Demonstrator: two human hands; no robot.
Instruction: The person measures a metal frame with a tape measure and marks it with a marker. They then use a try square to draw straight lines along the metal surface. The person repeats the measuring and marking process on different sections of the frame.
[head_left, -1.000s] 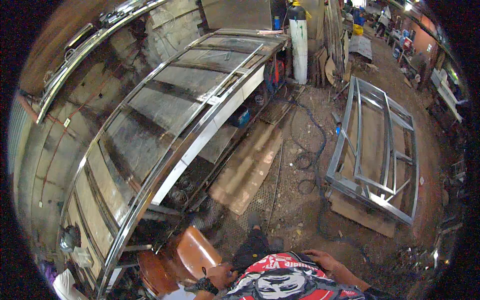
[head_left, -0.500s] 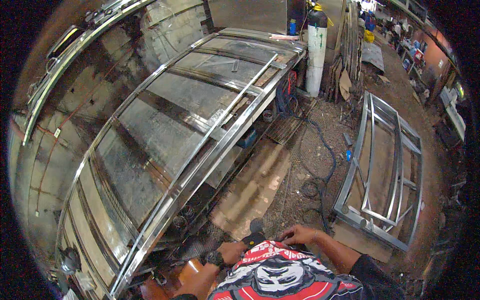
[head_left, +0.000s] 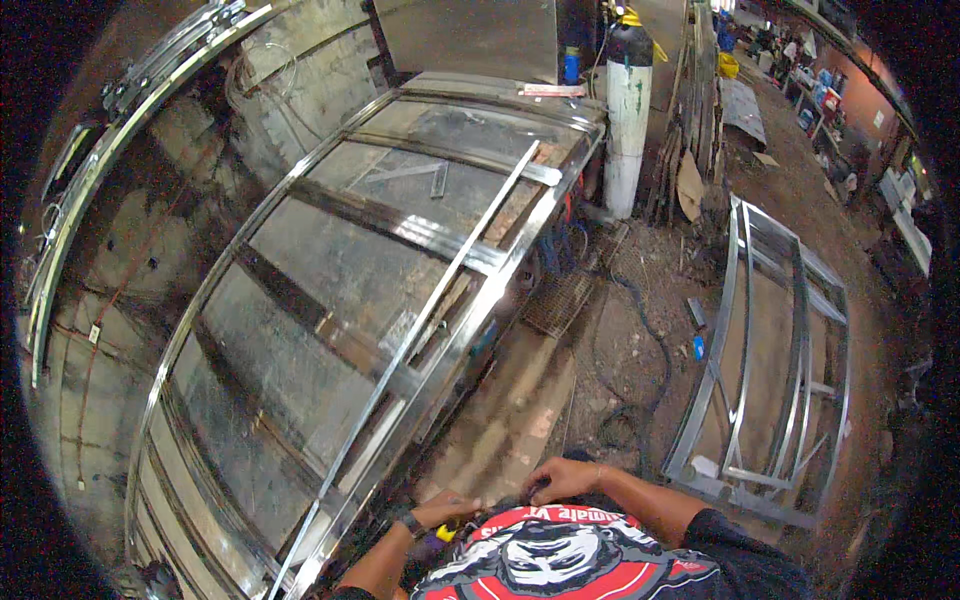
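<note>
Both my hands are close together in front of my waist, at the hem of my red, black and white printed shirt (head_left: 560, 550). My right hand (head_left: 562, 480) has its fingers bent and bunched over something dark at the waist, mostly hidden. My left hand (head_left: 445, 508), with a dark band on the wrist, reaches in from the left with its fingers curled. What it grips is too blurred to name. A small yellow and dark object (head_left: 447, 532) shows just below the left hand.
On the left, a long metal frame (head_left: 490, 262) with crossbars lies over a dark-topped table, a thin metal bar (head_left: 440, 285) along it. A smaller metal frame (head_left: 745, 330) lies on the floor at right. Beyond stand a gas cylinder (head_left: 627, 130) and cables (head_left: 650, 310).
My hands have shifted slightly left, staying at the waist. The view has turned a little, so the table and frames sit lower. The dark round thing between my hands no longer shows.
</note>
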